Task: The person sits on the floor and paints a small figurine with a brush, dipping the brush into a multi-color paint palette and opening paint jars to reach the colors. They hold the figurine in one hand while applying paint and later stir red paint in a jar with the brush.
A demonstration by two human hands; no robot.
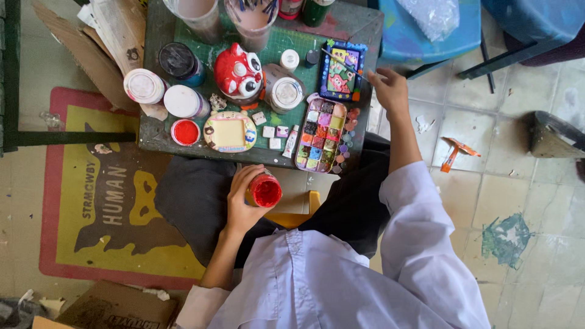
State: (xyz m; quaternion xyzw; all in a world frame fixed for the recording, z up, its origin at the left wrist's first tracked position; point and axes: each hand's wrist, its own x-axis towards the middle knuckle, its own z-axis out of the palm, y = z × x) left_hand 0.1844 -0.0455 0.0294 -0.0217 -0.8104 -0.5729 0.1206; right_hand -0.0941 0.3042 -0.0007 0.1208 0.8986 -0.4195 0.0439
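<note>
An open pot of red paint [265,191] was gripped in the left hand [242,201] over the lap, just off the near edge of the small table [157,131], its mouth tipped sideways so paint could be spilled onto the dark trousers [195,195]. The right hand [389,89], fingers loosely curled at a thin brush [342,61] lying across the painted frame [341,72] by the table's right edge, could be brushed against the paint palette [322,136] beside it, which already overhung the near edge.
</note>
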